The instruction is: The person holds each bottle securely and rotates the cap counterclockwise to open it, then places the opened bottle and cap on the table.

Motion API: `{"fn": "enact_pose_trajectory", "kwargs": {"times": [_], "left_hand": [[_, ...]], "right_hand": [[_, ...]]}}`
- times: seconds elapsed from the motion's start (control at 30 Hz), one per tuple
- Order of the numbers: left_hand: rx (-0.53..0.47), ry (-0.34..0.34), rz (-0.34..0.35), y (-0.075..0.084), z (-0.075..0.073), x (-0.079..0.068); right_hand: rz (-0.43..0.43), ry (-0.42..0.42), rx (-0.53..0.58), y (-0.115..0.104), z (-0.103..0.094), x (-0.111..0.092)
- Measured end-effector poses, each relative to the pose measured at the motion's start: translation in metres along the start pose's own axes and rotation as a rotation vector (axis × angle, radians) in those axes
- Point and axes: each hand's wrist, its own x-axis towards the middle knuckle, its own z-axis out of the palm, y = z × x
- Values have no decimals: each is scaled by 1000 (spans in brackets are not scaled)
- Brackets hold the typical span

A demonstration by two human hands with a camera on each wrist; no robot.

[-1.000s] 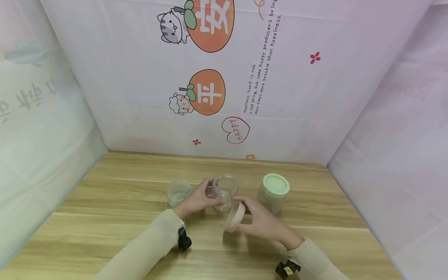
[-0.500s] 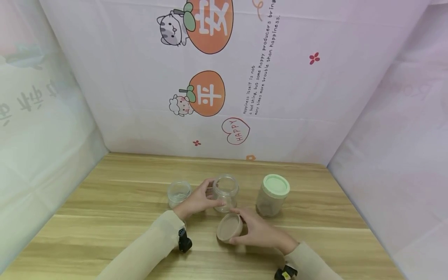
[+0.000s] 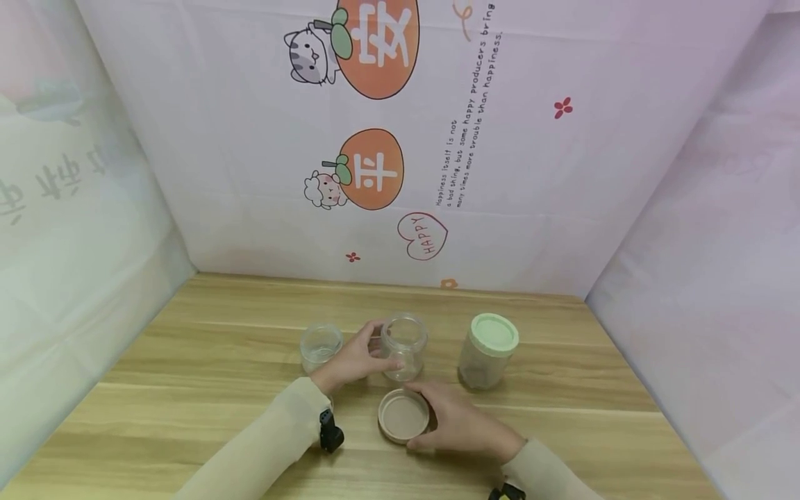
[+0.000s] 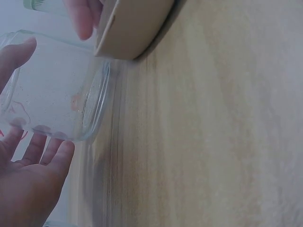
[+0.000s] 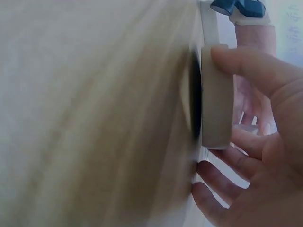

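A clear, lidless jar (image 3: 409,357) stands upright in the middle of the table. My left hand (image 3: 355,360) grips it from the left, thumb in front and fingers around the far side, as the left wrist view shows around the jar (image 4: 57,85). Nearer to me, my right hand (image 3: 459,420) pinches a beige round lid (image 3: 403,415) by its rim, thumb at the near edge and fingers at the far one. The lid lies hollow side up, just in front of the jar. In the right wrist view, the lid (image 5: 217,99) is almost level, close over the wood.
A smaller clear open jar (image 3: 320,345) stands left of my left hand, partly hidden by it. To the right is a clear jar with a light green lid (image 3: 490,347). A pale edge (image 5: 209,23) shows near the left wrist. Printed cloth walls (image 3: 512,243) enclose the wooden table (image 3: 250,312).
My right hand has brought the beige lid down and toward me, away from the jar, turning it from on edge to flat with its hollow side up. The left hand stays on the jar.
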Motion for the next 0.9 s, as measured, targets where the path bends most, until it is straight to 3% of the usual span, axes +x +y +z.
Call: {"fn": "enact_pose_trajectory", "kwargs": {"times": [0.43,0.7,0.9], "left_hand": [[3,-8,-3,1,1,0],[4,8,-5,3,1,-2],[62,21,4,7,0,-3]], "right_hand": [[34,11,-28,-10,5,-1],[17,9,32,-11,0,-2],[29,-12,67,-9,-4,-7]]}}
